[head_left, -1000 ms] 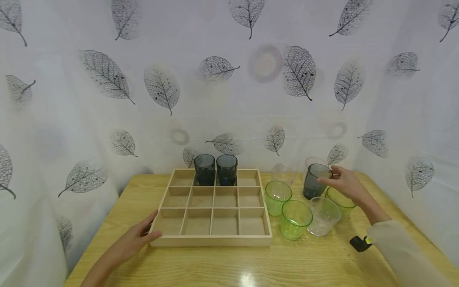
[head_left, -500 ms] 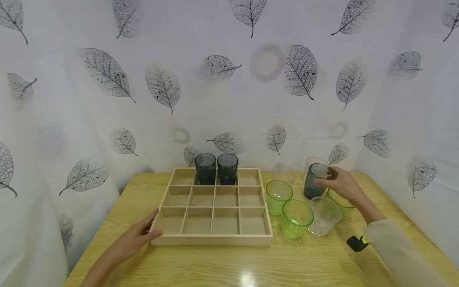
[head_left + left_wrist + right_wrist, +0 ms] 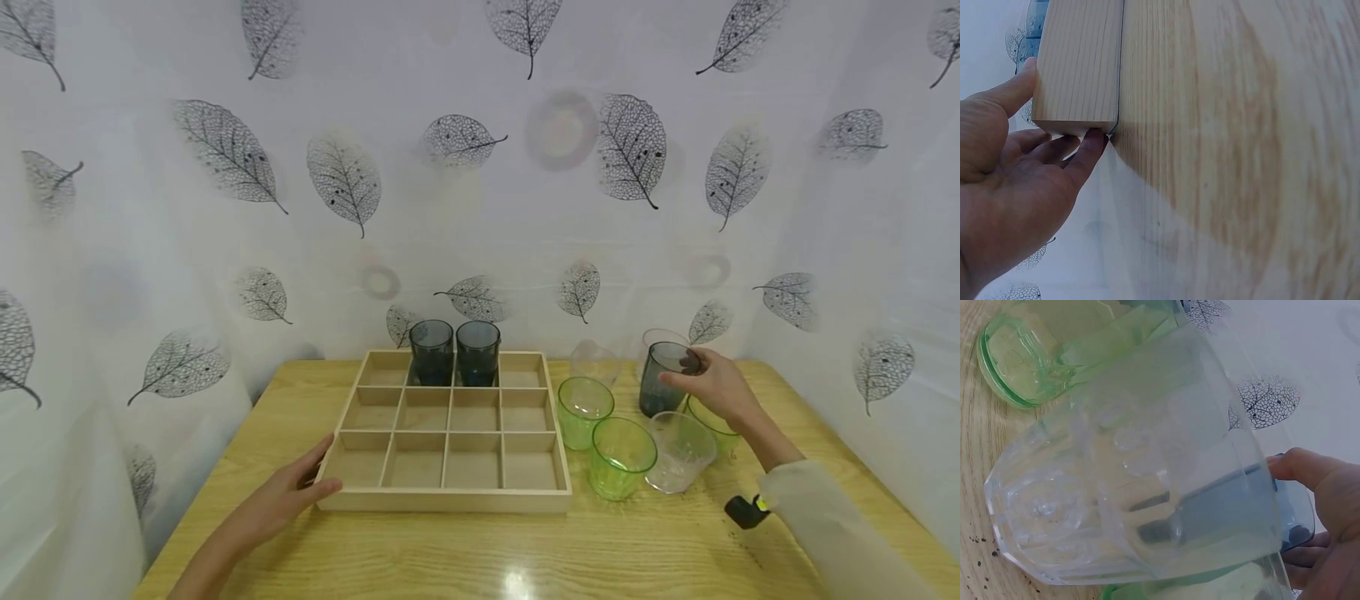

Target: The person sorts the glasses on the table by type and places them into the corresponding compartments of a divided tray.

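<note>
Wood makes up the tray (image 3: 444,502), a low box with twelve little rooms in three rows of four. It sits flat on the table (image 3: 420,554). Two dark cups (image 3: 477,354) stand upright in the middle two rooms of the back row, side by side. The walls around them seem to be there to stop them from bumping or tipping.

The left hand (image 3: 279,496) holds the tray's near left corner, with the thumb at the front and the other fingers against the side. Maybe it holds on there so the tray does not slide.

Over to the right of the tray, the right hand (image 3: 712,385) pinches a third dark cup (image 3: 654,390) near its rim, thumb on the near side. Holding it up high probably helps, because other cups crowd round it lower down. I cannot tell if its bottom touches the table.

Just in front of that cup is a clear cup (image 3: 679,458). One green cup (image 3: 585,412) is just beside the tray, another green cup (image 3: 622,467) is nearer the front, and a last green cup (image 3: 716,427) is partly under the right hand. Pale see-through cups (image 3: 595,362) are at the back.
</note>
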The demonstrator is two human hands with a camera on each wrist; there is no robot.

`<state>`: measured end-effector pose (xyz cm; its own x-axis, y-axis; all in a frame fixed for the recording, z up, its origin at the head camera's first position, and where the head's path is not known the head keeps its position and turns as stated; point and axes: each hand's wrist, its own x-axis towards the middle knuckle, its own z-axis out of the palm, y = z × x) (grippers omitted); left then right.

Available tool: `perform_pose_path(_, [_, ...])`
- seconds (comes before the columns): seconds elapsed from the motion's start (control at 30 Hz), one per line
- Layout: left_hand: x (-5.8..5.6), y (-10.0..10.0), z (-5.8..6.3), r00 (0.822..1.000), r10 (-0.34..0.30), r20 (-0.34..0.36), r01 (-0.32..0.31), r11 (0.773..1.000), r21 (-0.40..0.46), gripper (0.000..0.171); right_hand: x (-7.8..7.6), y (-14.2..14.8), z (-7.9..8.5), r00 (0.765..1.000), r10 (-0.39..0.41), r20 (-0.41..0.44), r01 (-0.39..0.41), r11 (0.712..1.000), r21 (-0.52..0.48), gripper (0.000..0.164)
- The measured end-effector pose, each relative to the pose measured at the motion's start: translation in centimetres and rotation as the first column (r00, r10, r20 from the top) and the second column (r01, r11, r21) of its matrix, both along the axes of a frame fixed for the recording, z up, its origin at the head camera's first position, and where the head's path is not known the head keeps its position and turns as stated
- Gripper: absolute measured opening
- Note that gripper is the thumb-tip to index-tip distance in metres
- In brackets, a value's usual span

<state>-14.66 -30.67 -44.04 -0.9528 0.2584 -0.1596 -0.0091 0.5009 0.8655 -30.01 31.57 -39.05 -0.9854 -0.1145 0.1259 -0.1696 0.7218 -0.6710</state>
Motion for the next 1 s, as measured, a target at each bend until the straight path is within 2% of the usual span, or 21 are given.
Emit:
perform_pose_path(0.1, [0.0, 0.1, 0.1, 1.000, -0.002, 0.005, 0.002, 1.000, -0.001, 0.079, 0.2, 0.1, 0.1, 1.000, -0.010, -0.003, 0.010, 1.000, -0.023, 0.087])
perform_pose_path(0.23, [0.0, 0.0, 0.1, 1.000, -0.007, 0.012, 0.007, 1.000, 0.004, 0.079, 0.6, 0.0, 0.7, 1.000, -0.008, -0.012, 0.007, 0.998, -0.067, 0.095])
perform_pose_path(0.47, [0.0, 0.0, 0.1, 1.000, -0.012, 0.023, 0.011, 1.000, 0.020, 0.079, 1.4, -0.5, 3.1, 0.999, -0.010, -0.052, 0.004, 0.993, -0.116, 0.092])
perform_pose_path(0.67, [0.0, 0.0, 0.1, 0.999, -0.010, 0.036, 0.009, 1.000, 0.026, 0.079, 2.6, -1.0, 5.2, 0.996, -0.019, -0.082, 0.010, 0.994, -0.109, 0.086])
perform_pose_path(0.9, [0.0, 0.1, 0.3, 1.000, -0.017, 0.021, 0.017, 1.000, 0.012, 0.078, 4.0, -2.0, 7.4, 0.998, -0.011, -0.069, 0.007, 0.998, -0.063, 0.082])
perform_pose_path(1.0, [0.1, 0.1, 0.4, 1.000, -0.018, 0.024, 0.017, 1.000, 0.010, 0.078, 4.2, -2.7, 8.0, 0.999, 0.008, -0.042, -0.011, 0.997, -0.076, 0.084])
